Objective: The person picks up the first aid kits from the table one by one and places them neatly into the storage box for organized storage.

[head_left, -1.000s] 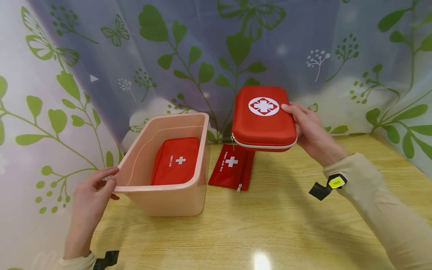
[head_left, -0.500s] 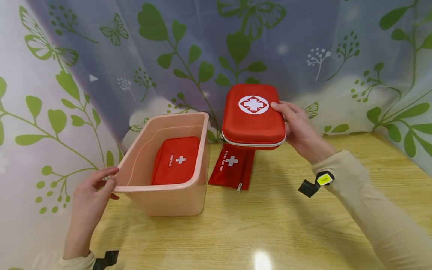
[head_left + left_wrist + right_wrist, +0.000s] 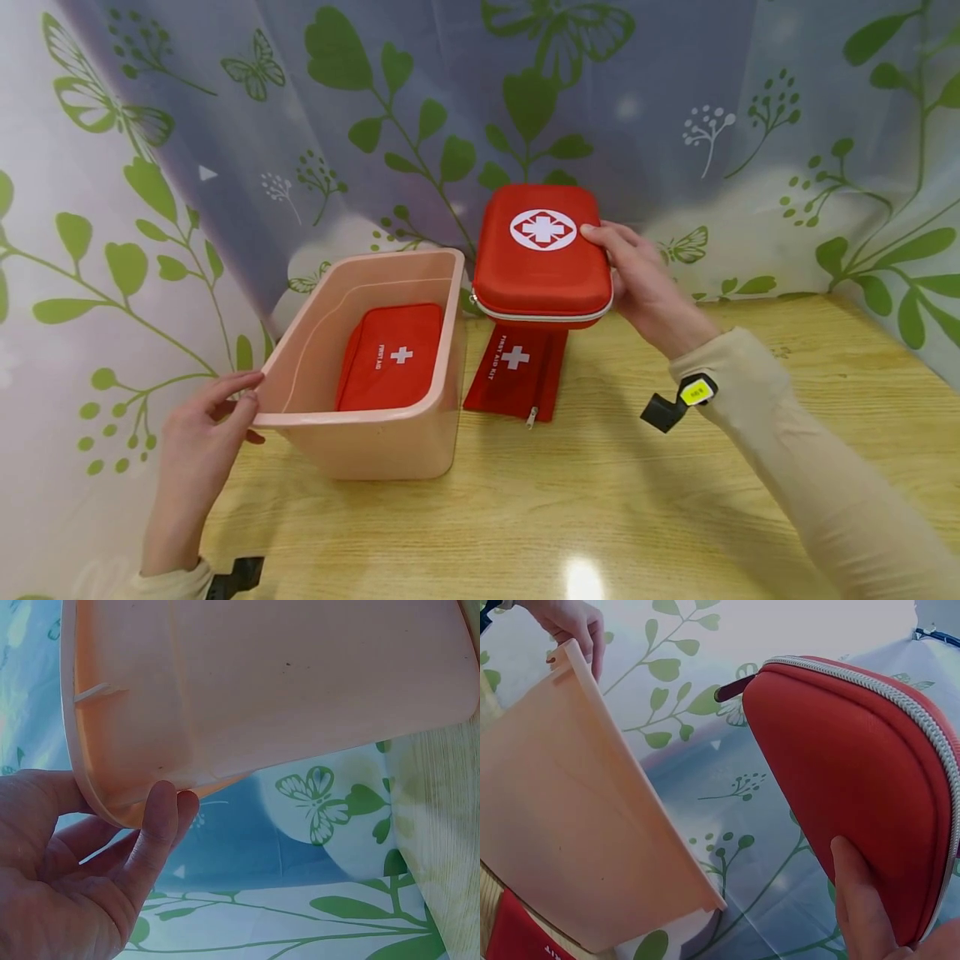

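My right hand [image 3: 637, 279] grips the right side of a red hard-shell first aid case [image 3: 542, 267], its thumb on top beside the white cross emblem. The case hangs in the air, right of the bin and above a flat red first aid pouch [image 3: 517, 375] on the table, whose far end it hides. With thumb and fingers, my left hand [image 3: 202, 446] pinches the near left corner of the peach plastic bin [image 3: 375, 446]; the left wrist view shows the rim [image 3: 82, 772] between them. A red first aid bag [image 3: 392, 358] lies inside the bin.
The bin stands on a light wooden table [image 3: 600, 492]. A curtain [image 3: 420, 108] printed with leaves and butterflies hangs close behind the table and along its left side. The pouch lies just right of the bin, near its wall.
My right hand has carried the red first aid case leftward, closer to the bin, slowing over the last half second. The left hand, bin, bag and pouch have stayed in place.
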A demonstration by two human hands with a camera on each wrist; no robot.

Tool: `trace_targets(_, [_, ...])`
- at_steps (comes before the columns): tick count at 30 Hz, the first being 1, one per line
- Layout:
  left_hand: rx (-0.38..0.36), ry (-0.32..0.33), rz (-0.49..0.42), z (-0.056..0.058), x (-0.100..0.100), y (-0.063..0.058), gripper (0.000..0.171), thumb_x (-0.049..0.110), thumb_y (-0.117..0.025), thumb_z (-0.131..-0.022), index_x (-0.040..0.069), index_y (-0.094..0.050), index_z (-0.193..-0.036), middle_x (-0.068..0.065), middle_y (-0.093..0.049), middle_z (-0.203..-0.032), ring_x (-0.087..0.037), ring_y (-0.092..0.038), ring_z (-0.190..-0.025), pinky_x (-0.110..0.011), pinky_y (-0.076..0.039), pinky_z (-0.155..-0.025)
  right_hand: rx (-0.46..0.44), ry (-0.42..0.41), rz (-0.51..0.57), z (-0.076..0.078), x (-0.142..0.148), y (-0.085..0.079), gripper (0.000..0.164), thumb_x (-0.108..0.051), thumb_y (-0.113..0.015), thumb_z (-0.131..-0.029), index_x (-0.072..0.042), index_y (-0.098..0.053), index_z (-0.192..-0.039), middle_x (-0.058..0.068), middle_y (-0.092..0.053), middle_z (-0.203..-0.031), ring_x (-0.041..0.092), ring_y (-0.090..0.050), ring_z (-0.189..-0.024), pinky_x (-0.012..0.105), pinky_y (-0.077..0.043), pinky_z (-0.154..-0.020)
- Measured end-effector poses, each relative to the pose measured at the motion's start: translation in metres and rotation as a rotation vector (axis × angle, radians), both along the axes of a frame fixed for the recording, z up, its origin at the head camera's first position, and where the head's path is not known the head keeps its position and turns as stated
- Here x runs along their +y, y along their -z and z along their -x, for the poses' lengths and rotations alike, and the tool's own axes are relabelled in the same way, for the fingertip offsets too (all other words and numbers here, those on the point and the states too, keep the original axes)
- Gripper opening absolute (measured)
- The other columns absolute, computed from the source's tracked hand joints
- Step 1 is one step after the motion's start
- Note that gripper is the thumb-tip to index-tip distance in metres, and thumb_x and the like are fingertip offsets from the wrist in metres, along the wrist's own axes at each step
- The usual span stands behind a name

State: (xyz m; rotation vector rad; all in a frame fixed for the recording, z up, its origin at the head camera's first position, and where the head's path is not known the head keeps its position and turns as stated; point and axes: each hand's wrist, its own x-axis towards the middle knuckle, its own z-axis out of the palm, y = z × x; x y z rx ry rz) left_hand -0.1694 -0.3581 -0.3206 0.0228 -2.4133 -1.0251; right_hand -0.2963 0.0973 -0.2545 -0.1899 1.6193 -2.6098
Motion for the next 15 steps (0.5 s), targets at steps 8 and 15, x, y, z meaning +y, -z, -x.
trace_targets(8, [-0.001, 0.0, -0.002, 0.0, 0.001, 0.0, 0.032, 0.016, -0.055, -0.098, 0.002, -0.066, -0.125, -0.018, -0.061, -0.124, -0.006, -0.064, -0.063, -0.023, -0.053, -0.054, -0.003, -0.004, -0.004, 0.002, -0.009, 0.0, 0.056, -0.023, -0.064, -0.095, -0.007, -0.04, -0.143, 0.009, -0.055, -0.125, 0.013, -0.068, -0.089, 0.028, -0.055, -0.078])
trace_targets(15, [0.009, -0.012, 0.007, 0.001, 0.001, 0.0, 0.032, 0.015, -0.056, -0.098, 0.0, -0.067, -0.123, -0.018, -0.062, -0.123, -0.005, -0.064, -0.059, -0.022, -0.053, -0.053, -0.002, -0.001, -0.002, 0.005, -0.02, -0.001, 0.055, -0.023, -0.064, -0.095, -0.008, -0.041, -0.143, 0.011, -0.054, -0.127, 0.015, -0.067, -0.089, 0.029, -0.056, -0.075])
